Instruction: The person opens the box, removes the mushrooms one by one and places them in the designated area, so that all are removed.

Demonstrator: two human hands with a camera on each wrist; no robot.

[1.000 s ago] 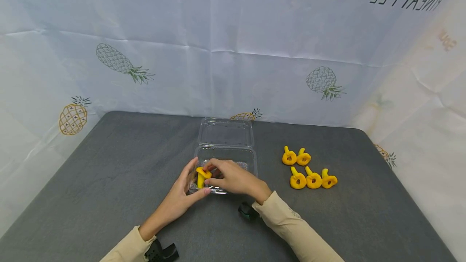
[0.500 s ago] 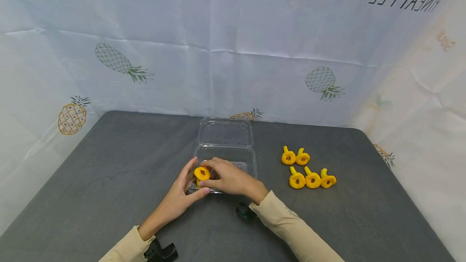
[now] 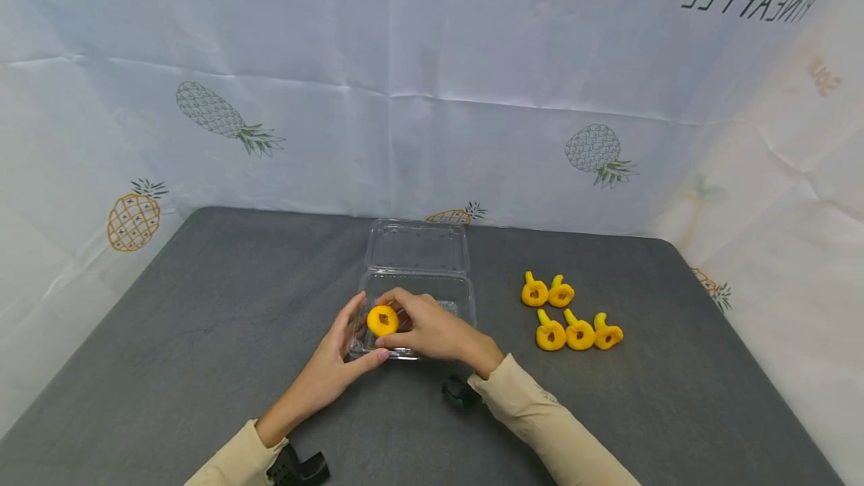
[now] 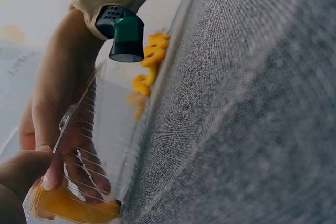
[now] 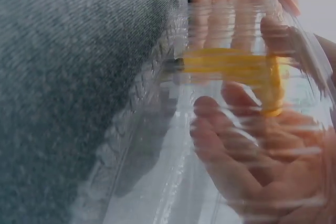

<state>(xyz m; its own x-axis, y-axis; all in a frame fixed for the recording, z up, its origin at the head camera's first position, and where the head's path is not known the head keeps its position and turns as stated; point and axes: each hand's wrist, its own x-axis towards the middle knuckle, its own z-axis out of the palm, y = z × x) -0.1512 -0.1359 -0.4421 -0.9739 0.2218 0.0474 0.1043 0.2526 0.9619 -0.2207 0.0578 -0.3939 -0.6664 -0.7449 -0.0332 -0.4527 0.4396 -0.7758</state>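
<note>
Between thumb and fingertips, my right hand (image 3: pixel 432 328) pinches the cap of a yellow chanterelle mushroom (image 3: pixel 376 330) inside a clear plastic clamshell box. Its cap faces up in the head view, hiding the stem. Through the clear wall in the right wrist view, the mushroom (image 5: pixel 220 64) shows its stem pointing down toward the box floor, with a dark spot at the end. My left hand (image 3: pixel 334 355) braces the box's near left corner, straight fingers along the side and thumb at the front edge. The box's lid (image 3: pixel 417 246) lies folded back, away from me.
Right of the box, several similar mushrooms lie on the grey table (image 3: pixel 648 403): two in a back row (image 3: pixel 535 301) and three in a front row (image 3: pixel 580 343). A white curtain (image 3: pixel 418 148) printed with pineapples hangs behind the table.
The mushroom has turned upright: its stem showed a second ago, and now the cap's hollow top faces up, slightly further right. The left hand has stayed at the box corner.
</note>
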